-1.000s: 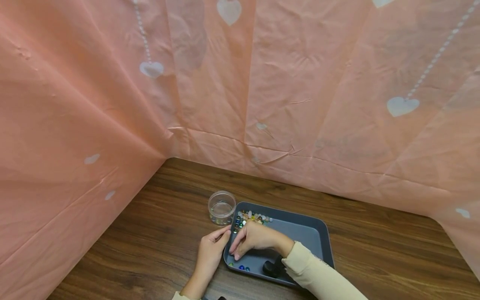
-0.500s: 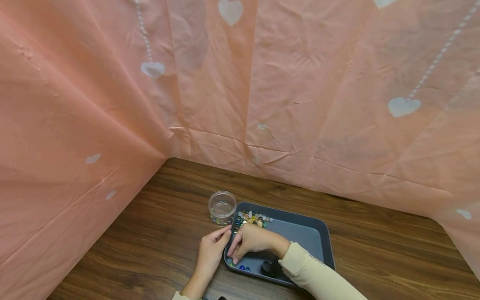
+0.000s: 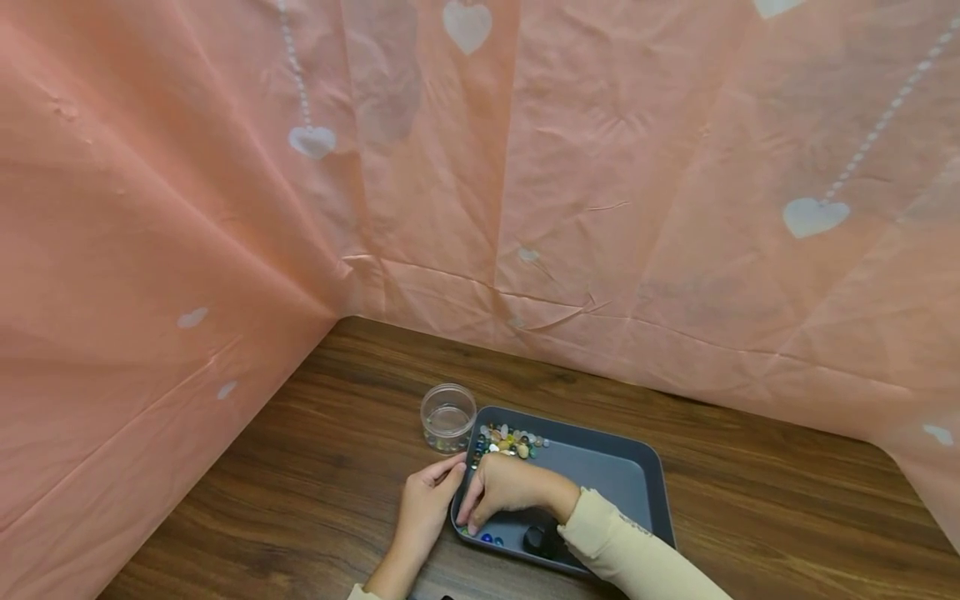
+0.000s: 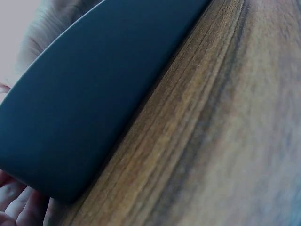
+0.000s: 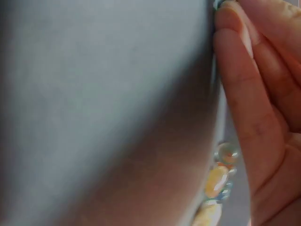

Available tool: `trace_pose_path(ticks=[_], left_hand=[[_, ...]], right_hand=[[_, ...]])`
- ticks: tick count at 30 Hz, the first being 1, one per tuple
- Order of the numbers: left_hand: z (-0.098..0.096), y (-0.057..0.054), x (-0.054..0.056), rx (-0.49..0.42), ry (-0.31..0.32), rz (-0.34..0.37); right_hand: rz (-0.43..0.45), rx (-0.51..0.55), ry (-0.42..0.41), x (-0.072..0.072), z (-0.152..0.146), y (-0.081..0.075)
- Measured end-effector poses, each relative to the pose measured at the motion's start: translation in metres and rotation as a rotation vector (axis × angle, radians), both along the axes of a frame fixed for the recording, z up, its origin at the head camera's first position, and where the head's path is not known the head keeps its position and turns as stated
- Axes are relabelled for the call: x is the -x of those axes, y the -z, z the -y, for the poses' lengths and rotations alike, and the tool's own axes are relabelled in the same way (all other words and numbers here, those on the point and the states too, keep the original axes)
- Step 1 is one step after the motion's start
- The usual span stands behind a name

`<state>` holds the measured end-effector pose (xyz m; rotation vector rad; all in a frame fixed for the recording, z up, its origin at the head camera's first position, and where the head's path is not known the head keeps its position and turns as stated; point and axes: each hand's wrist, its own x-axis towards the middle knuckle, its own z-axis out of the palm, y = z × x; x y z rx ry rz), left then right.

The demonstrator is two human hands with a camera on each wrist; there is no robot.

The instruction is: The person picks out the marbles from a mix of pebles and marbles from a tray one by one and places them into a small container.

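My right hand [image 3: 502,487] reaches down into the left end of a dark grey tray [image 3: 600,450]. Its thumb and fingertips pinch a small green marble [image 5: 217,4] near the front left corner. Two blue marbles [image 3: 491,539] lie just right of those fingertips. My left hand [image 3: 423,504] holds the tray's left rim between thumb and fingers; in the left wrist view some fingers [image 4: 21,205] show at the end of the tray wall. A pile of mixed marbles and polished stones [image 3: 513,442] fills the back left corner, partly hidden by my right hand.
A clear round jar [image 3: 447,417] with a few marbles at its bottom stands beside the tray's back left corner. The black wrist camera [image 3: 536,542] sits low inside the tray. A pink curtain [image 3: 600,208] encloses the wooden table [image 3: 322,433] at the back and left.
My right hand has moved slightly toward the tray's front left corner, and its fingertips have come onto the green marble there. My left hand stays at the rim.
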<state>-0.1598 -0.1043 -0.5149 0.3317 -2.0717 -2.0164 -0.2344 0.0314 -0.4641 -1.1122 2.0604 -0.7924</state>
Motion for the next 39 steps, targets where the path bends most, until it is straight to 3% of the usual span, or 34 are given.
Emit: trace_pose_path(ticks=[5, 10, 16, 24, 32, 39], left_hand=[[0.0, 0.001, 0.001, 0.007, -0.001, -0.002], [0.0, 0.001, 0.002, 0.006, 0.002, 0.0], [0.0, 0.001, 0.002, 0.022, -0.005, -0.009], [0.0, 0.001, 0.001, 0.017, -0.004, -0.009], [0.0, 0.0, 0.0, 0.041, -0.001, -0.038], [0.0, 0.002, 0.0, 0.051, 0.001, -0.036]], right_hand=[[-0.076, -0.016, -0.055, -0.002, 0.002, -0.004], [-0.039, 0.017, -0.006, 0.001, -0.002, -0.004], [0.048, 0.103, 0.121, 0.013, -0.011, -0.002], [0.34, 0.265, 0.28, 0.031, -0.028, 0.001], [0.439, 0.346, 0.368, 0.043, -0.029, -0.006], [0.431, 0.396, 0.415, 0.052, -0.021, -0.016]])
